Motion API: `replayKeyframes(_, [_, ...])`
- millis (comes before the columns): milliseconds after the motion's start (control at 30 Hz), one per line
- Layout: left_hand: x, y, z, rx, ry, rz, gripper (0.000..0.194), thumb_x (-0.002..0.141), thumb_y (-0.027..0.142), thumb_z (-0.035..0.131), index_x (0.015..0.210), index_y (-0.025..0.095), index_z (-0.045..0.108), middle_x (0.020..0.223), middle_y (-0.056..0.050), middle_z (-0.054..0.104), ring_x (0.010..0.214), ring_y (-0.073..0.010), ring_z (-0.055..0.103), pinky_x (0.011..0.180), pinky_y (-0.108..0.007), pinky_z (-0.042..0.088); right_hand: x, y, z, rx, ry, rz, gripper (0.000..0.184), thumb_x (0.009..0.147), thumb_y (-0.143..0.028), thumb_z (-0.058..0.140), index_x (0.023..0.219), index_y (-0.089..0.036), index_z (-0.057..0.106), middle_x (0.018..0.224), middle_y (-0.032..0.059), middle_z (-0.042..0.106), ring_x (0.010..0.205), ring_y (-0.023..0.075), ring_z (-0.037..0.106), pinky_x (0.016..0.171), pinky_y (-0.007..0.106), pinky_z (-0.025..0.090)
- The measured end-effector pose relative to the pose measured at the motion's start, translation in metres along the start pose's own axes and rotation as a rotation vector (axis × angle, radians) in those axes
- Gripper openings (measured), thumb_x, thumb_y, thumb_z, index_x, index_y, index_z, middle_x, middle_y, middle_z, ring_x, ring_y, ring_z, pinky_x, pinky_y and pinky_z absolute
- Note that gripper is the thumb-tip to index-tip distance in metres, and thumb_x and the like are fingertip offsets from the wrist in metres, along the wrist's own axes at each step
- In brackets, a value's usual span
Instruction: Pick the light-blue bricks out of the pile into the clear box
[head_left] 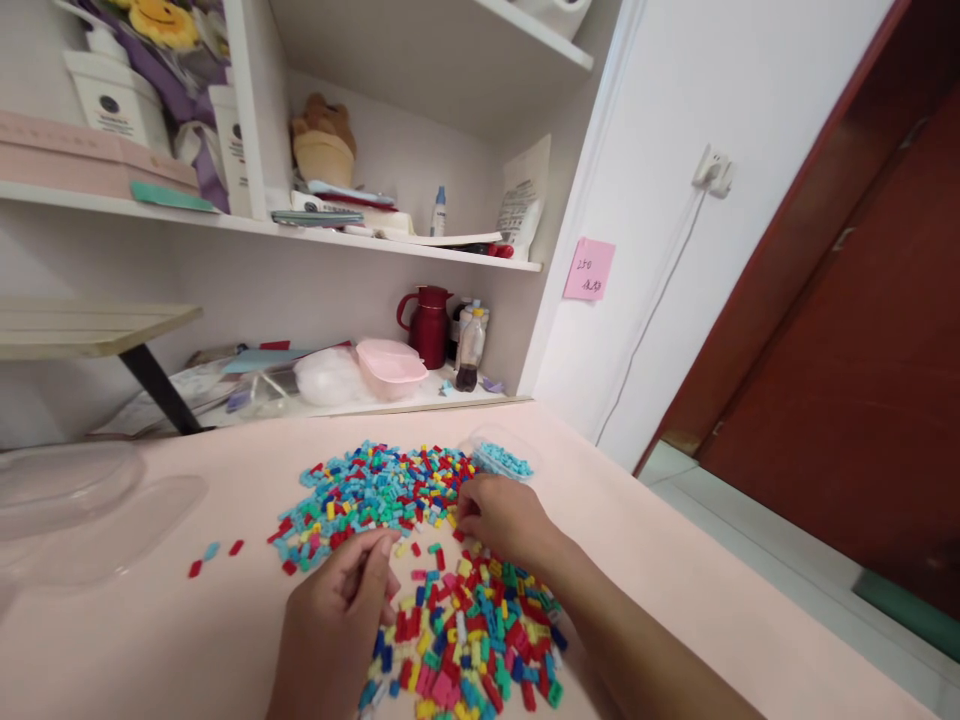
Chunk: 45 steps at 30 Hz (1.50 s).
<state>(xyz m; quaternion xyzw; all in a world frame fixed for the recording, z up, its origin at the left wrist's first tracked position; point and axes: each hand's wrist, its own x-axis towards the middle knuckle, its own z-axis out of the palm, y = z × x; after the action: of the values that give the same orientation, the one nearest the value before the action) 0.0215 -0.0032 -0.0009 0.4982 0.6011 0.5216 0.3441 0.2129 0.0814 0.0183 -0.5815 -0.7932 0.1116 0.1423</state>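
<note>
Small coloured toy building bricks lie on the pink tabletop in two loose heaps. The far brick pile [375, 490] is mostly blue, turquoise and red; the near brick pile [469, 640] mixes red, yellow, green, blue and pink. Between the heaps and left of the near one, my left hand [337, 595] is closed, thumb against curled fingers; whatever it may hold is hidden. My right hand [501, 512] reaches to the right end of the far pile, fingers bent down and pinched, their tips partly hidden. Just beyond it stands a clear plastic container [480, 440] holding light blue bricks [506, 460].
Clear plastic lids or trays [127, 530] lie at the left, near a few stray bricks [212, 550]. Behind the table, a shelf holds a pink plastic box [391, 365], a red jug [430, 325] and a bottle with dark liquid [470, 350]. A wooden stand [97, 325] juts in at left.
</note>
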Motion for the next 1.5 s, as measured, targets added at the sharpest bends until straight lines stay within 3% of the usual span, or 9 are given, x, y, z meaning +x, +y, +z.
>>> replayKeyframes(133, [0.001,-0.002,-0.001,-0.017,0.002,0.001,0.042,0.072,0.059,0.059,0.088,0.021,0.07,0.054,0.003,0.061,0.044,-0.0133,0.056,0.043,-0.021,0.044,-0.005,-0.009,-0.001,0.421,-0.054,-0.033,0.009,0.072,-0.017,0.063,0.065,-0.021,0.066,0.063,-0.0021,0.066,0.06,0.0131,0.059,0.052,0.022,0.034])
replayKeyframes(300, [0.001,-0.007,0.004,-0.034,0.071,0.092,0.032,0.074,0.048,0.062,0.089,0.022,0.071,0.06,0.002,0.064,0.048,-0.0127,0.059,0.045,-0.02,0.045,-0.017,-0.03,-0.007,1.127,-0.293,0.025,0.02,0.071,-0.035,0.072,0.073,-0.016,0.065,0.054,-0.0033,0.061,0.046,0.0092,0.055,0.046,0.019,0.037])
replayKeyframes(433, [-0.002,-0.008,0.009,-0.065,0.088,0.239,0.023,0.075,0.039,0.064,0.091,0.024,0.071,0.076,-0.001,0.067,0.056,-0.0123,0.061,0.051,-0.021,0.049,-0.019,-0.039,-0.002,1.363,-0.337,0.072,0.037,0.062,-0.043,0.081,0.075,-0.013,0.063,0.053,-0.0009,0.062,0.047,0.0098,0.057,0.046,0.019,0.041])
replayKeyframes(567, [-0.005,-0.008,0.012,-0.008,0.054,0.315,0.025,0.075,0.033,0.065,0.099,0.026,0.069,0.08,-0.001,0.066,0.056,-0.0113,0.06,0.053,-0.021,0.05,-0.018,-0.041,0.01,1.483,-0.361,0.062,0.039,0.063,-0.043,0.082,0.079,-0.011,0.064,0.058,0.0008,0.064,0.048,0.0105,0.059,0.044,0.018,0.041])
replayKeyframes(867, [0.0,-0.008,0.005,0.12,0.031,0.439,0.014,0.08,0.03,0.061,0.088,0.025,0.07,0.066,0.001,0.063,0.052,-0.0112,0.058,0.054,-0.019,0.049,-0.021,-0.046,0.018,1.564,-0.435,0.056,0.036,0.062,-0.038,0.084,0.076,-0.01,0.064,0.064,0.0038,0.067,0.049,0.0098,0.061,0.045,0.017,0.044])
replayKeyframes(1133, [-0.001,-0.008,0.001,-0.036,0.055,0.179,0.023,0.071,0.044,0.069,0.079,0.022,0.067,0.059,0.001,0.064,0.052,-0.0145,0.06,0.052,-0.022,0.049,-0.027,-0.054,0.013,1.542,-0.441,-0.004,0.036,0.076,-0.045,0.072,0.077,-0.01,0.066,0.06,0.004,0.066,0.052,0.0098,0.061,0.055,0.02,0.045])
replayKeyframes(1233, [0.0,-0.004,0.001,-0.185,0.034,0.045,0.029,0.067,0.048,0.071,0.076,0.021,0.063,0.055,0.002,0.062,0.048,-0.0136,0.057,0.049,-0.022,0.047,-0.03,-0.06,0.011,1.397,-0.307,-0.063,0.031,0.076,-0.041,0.072,0.079,-0.011,0.066,0.063,0.002,0.064,0.058,0.011,0.06,0.059,0.022,0.046])
replayKeyframes(1367, [0.004,0.0,0.001,-0.322,0.028,-0.078,0.036,0.065,0.053,0.071,0.072,0.019,0.06,0.048,0.005,0.057,0.043,-0.0113,0.052,0.045,-0.02,0.042,-0.035,-0.067,0.008,1.038,0.021,-0.204,0.009,0.077,-0.021,0.066,0.083,-0.017,0.06,0.065,-0.0034,0.058,0.06,0.0106,0.055,0.057,0.021,0.042])
replayKeyframes(1500, [0.007,0.003,-0.002,-0.371,0.05,-0.146,0.041,0.062,0.057,0.072,0.064,0.018,0.059,0.042,0.003,0.055,0.041,-0.0111,0.05,0.044,-0.021,0.039,-0.038,-0.067,0.009,0.823,0.153,-0.305,0.022,0.077,-0.008,0.059,0.095,-0.021,0.06,0.081,-0.0022,0.062,0.064,0.0101,0.056,0.057,0.02,0.043])
